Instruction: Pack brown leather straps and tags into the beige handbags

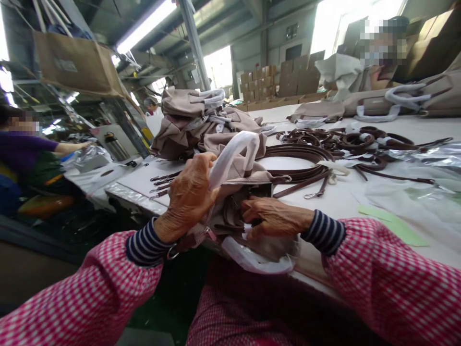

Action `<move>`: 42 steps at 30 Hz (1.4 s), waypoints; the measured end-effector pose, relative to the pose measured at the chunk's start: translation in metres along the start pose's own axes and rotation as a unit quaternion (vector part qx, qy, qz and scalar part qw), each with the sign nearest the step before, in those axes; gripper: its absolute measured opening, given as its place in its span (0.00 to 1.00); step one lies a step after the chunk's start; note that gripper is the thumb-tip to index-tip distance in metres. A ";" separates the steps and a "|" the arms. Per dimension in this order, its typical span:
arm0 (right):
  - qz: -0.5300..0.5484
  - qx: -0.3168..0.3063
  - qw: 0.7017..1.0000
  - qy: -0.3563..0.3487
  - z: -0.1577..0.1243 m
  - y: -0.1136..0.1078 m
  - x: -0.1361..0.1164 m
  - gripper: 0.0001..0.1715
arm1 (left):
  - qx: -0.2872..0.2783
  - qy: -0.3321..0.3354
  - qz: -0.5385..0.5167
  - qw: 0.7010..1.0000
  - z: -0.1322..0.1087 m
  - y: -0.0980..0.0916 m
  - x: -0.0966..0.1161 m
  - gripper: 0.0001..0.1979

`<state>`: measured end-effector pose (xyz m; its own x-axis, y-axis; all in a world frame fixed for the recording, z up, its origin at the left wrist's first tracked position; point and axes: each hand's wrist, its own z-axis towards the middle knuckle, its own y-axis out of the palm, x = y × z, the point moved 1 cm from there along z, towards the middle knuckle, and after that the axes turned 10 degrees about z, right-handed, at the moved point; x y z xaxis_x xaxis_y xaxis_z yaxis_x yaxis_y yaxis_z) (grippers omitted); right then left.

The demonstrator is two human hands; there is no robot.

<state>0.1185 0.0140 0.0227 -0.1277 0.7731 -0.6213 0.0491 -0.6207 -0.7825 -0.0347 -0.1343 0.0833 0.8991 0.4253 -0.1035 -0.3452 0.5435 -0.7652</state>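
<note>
A beige handbag (pixel 230 192) sits at the table's near edge, tilted toward me with its zipped top open. My left hand (pixel 190 194) is closed on its upper left side, beside a handle (pixel 236 154) wrapped in white. My right hand (pixel 273 216) reaches into the opening, fingers curled around a brown strap (pixel 226 211) with a white wrap near the thumb; the fingertips are partly hidden. The second white-wrapped handle (pixel 259 264) hangs over the near side. A metal ring (pixel 173 252) dangles from the bag's left end.
Long brown straps (pixel 306 166) lie coiled behind the bag, with smaller strap coils (pixel 360 139) farther right. A pile of beige bags (pixel 190 120) stands back left. Clear plastic (pixel 432 178) and green paper (pixel 392 223) lie right. Co-workers are at left and back right.
</note>
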 end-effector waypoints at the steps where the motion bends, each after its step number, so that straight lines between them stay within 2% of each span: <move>1: 0.027 0.002 1.000 0.001 0.001 -0.001 0.002 0.12 | 0.033 0.033 0.045 0.998 -0.002 -0.002 0.001 0.30; 3: 0.086 0.016 0.996 -0.006 0.002 -0.005 0.007 0.14 | 0.072 0.071 0.083 0.991 -0.005 -0.005 -0.001 0.37; 4: 0.113 0.024 0.993 -0.014 0.002 -0.007 0.010 0.15 | 0.084 0.066 0.081 0.991 -0.005 -0.004 -0.003 0.42; 6: 0.165 0.048 0.985 -0.032 0.001 -0.011 0.014 0.17 | 0.105 0.018 0.064 0.992 -0.003 -0.001 -0.010 0.53; 8: 0.213 0.083 0.972 -0.044 0.000 -0.014 0.018 0.17 | 0.114 -0.019 0.073 0.991 -0.002 0.003 -0.016 0.58; 10: 0.270 0.119 0.955 -0.040 -0.002 -0.014 0.022 0.17 | 0.114 -0.005 0.109 0.987 -0.002 0.005 -0.018 0.55; 13: 0.394 0.150 0.907 0.001 -0.003 -0.009 0.028 0.16 | 0.112 0.086 0.156 0.978 -0.006 0.002 -0.018 0.46; 14: 0.438 0.155 0.885 0.017 -0.003 -0.006 0.030 0.16 | 0.107 0.137 0.165 0.971 -0.009 0.000 -0.017 0.39; 16: 0.516 0.162 0.840 0.035 -0.004 -0.002 0.035 0.18 | 0.063 0.278 0.170 0.943 -0.014 -0.004 -0.014 0.24; 18: 0.579 0.161 0.798 0.038 -0.004 0.001 0.041 0.20 | 0.001 0.406 0.160 0.900 -0.018 -0.005 -0.009 0.17; 20: 0.623 0.160 0.765 0.040 -0.004 0.002 0.046 0.21 | -0.055 0.444 0.153 0.881 -0.017 -0.004 -0.001 0.16; 22: 0.643 0.162 0.747 0.044 -0.004 0.003 0.049 0.22 | -0.091 0.412 0.161 0.892 -0.012 -0.002 0.007 0.15; 25: 0.645 0.170 0.743 0.049 -0.003 0.003 0.050 0.23 | -0.136 0.351 0.192 0.906 -0.009 0.002 0.016 0.07; 30: 0.631 0.175 0.754 0.049 -0.002 0.002 0.048 0.21 | -0.175 0.353 0.266 0.880 -0.028 0.010 0.012 0.27; 34: 0.598 0.178 0.780 0.051 -0.001 0.003 0.051 0.21 | -0.207 0.304 0.309 0.877 -0.035 0.018 0.008 0.19; 39: 0.580 0.183 0.792 0.048 -0.001 0.003 0.051 0.22 | -0.242 0.321 0.297 0.866 -0.028 0.028 0.009 0.15; 42: 0.568 0.179 0.801 0.058 -0.003 0.003 0.049 0.23 | -0.248 0.308 0.306 0.866 -0.027 0.032 0.010 0.16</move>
<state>0.1153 0.0504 -0.0102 -0.1091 -0.3227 -0.9402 -0.2215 -0.9141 0.3395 -0.0298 -0.1317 0.0405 0.6140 -0.0262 -0.7889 -0.7874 -0.0908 -0.6098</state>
